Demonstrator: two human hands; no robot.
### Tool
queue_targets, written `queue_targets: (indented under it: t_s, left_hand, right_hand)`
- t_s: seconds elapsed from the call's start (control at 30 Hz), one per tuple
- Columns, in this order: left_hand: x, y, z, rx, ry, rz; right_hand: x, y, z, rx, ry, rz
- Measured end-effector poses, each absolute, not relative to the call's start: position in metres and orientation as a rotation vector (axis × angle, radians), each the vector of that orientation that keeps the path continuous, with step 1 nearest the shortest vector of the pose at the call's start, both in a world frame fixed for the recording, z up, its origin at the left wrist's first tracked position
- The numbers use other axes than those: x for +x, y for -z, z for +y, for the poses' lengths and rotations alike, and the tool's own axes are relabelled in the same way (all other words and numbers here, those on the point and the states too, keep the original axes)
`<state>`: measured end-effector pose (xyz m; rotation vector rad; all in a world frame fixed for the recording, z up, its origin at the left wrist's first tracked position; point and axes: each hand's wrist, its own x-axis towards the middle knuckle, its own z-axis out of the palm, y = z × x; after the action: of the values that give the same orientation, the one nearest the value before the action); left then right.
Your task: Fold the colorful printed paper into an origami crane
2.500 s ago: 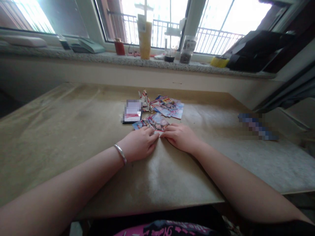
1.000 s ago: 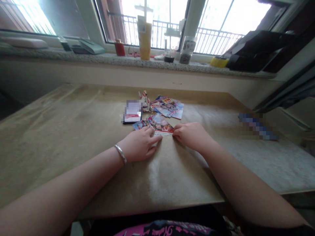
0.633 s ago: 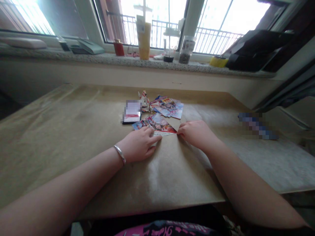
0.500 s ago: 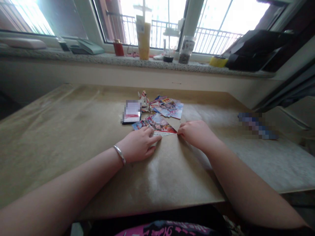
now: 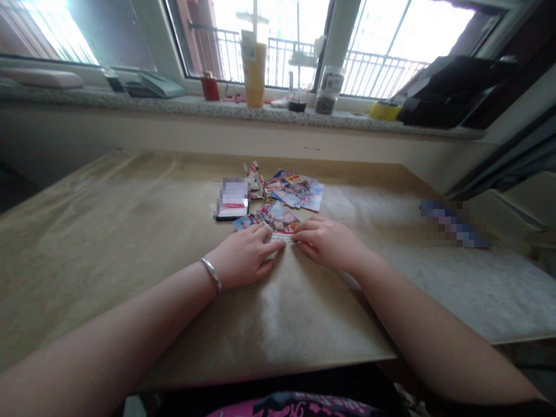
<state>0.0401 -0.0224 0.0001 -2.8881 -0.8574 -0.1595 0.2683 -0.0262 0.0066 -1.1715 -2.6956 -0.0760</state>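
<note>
A colourful printed paper sheet [image 5: 282,217], folded along its near side with a white strip showing, lies on the table in front of me. My left hand [image 5: 245,252] rests flat on its left part, fingers spread, a silver bangle on the wrist. From the right, my right hand [image 5: 328,240] reaches over the sheet's right end with fingers stretched out and pressing on the fold; they hide that corner. Both hands' fingertips are close together along the near edge. Just beyond the sheet lie several similar printed papers [image 5: 299,191] in an overlapping pile.
A phone [image 5: 233,200] with a blurred screen lies left of the papers, beside a folded paper piece [image 5: 256,178]. A blurred blue item [image 5: 454,225] is at the right. Cups and jars stand on the stone windowsill [image 5: 174,104] behind the table [image 5: 130,231].
My right hand has moved left from the sheet's right corner onto the sheet, its fingers now stretched over the folded edge. My left hand has stayed in place.
</note>
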Motion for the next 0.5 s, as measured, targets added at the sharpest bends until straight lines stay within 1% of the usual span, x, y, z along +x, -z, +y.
queue_targets:
  t_s: [0.03, 0.13, 0.3, 0.5]
  left_hand:
    - [0.04, 0.0003, -0.0222, -2.889, 0.156, -0.856]
    - [0.0399, 0.001, -0.0215, -2.897, 0.162, -0.858]
    - [0.0375, 0.0012, -0.0203, -2.921, 0.213, -0.851]
    - [0.0324, -0.0003, -0.0169, -2.933, 0.185, -0.825]
  right_hand:
    - [0.2663, -0.0034, -0.0252, -1.098, 0.029, -2.726]
    - [0.2621, 0.0024, -0.0226, -1.128, -0.005, -2.711]
    - [0.2625, 0.0018, -0.0217, -1.142, 0.047, -2.728]
    - [0.2637, -0.0008, -0.0236, -1.163, 0.06, -2.734]
